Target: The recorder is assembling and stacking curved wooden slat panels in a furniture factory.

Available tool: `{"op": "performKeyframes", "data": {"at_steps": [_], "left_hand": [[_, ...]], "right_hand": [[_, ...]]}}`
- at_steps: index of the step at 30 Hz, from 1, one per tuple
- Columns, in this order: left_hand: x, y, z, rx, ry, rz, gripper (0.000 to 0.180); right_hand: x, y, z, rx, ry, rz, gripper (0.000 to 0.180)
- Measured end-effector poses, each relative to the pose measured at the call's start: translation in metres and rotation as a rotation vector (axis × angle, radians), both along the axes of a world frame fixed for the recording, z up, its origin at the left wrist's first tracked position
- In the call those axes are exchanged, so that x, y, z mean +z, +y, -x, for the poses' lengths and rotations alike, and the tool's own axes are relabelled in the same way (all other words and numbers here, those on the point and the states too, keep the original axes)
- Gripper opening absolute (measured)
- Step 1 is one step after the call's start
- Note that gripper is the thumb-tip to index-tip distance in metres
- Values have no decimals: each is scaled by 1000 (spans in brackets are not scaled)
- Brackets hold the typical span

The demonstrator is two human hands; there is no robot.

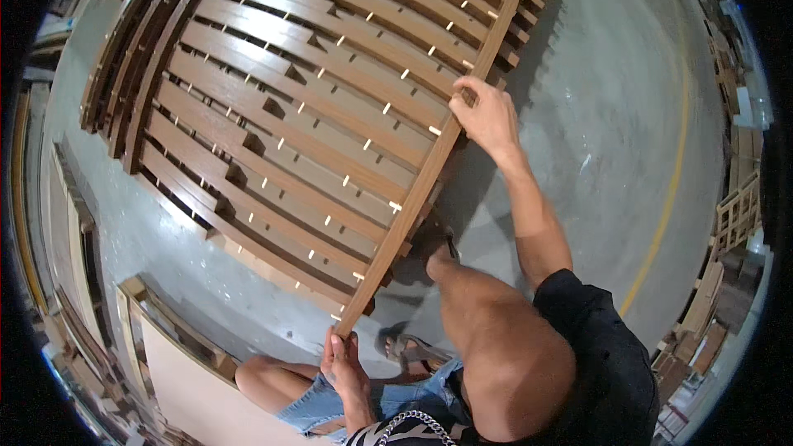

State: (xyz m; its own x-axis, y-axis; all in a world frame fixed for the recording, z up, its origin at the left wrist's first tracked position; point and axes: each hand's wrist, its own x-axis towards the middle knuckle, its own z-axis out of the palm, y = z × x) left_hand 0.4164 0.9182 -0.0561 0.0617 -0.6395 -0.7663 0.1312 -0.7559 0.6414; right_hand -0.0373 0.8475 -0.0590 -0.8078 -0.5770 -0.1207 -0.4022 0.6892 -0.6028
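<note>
A long brown wooden rail (420, 183) lies across the right-hand ends of several parallel slats (355, 111), running from the far right down toward me. My left hand (345, 370) is closed around its near end, fingers and thumb on either side. Farther along, my right hand (489, 116) has its fingers curled and pressed against the rail; its fingertips are partly hidden. Small pale dowels (347, 182) stand out from the slat edges in rows. One pale dowel (434, 130) sits beside the rail, just left of my right hand.
Curved dark brown rails (144, 66) are stacked at the left end of the slats. A pale board on a wooden frame (194, 376) stands at the lower left. Grey floor (595, 132) with a yellow line (661, 227) extends to the right, with stacked wood (702, 297) beyond. My bent knee (520, 355) is close to the rail.
</note>
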Motion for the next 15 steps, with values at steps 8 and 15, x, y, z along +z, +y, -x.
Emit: {"op": "performKeyframes", "data": {"at_steps": [8, 15], "left_hand": [[5, 3, -2, -41, -46, -9, 50], [12, 0, 9, -36, -81, -24, 50]], "right_hand": [[2, 7, -8, -63, 13, -48, 34], [4, 18, -5, -83, 83, -91, 33]]}}
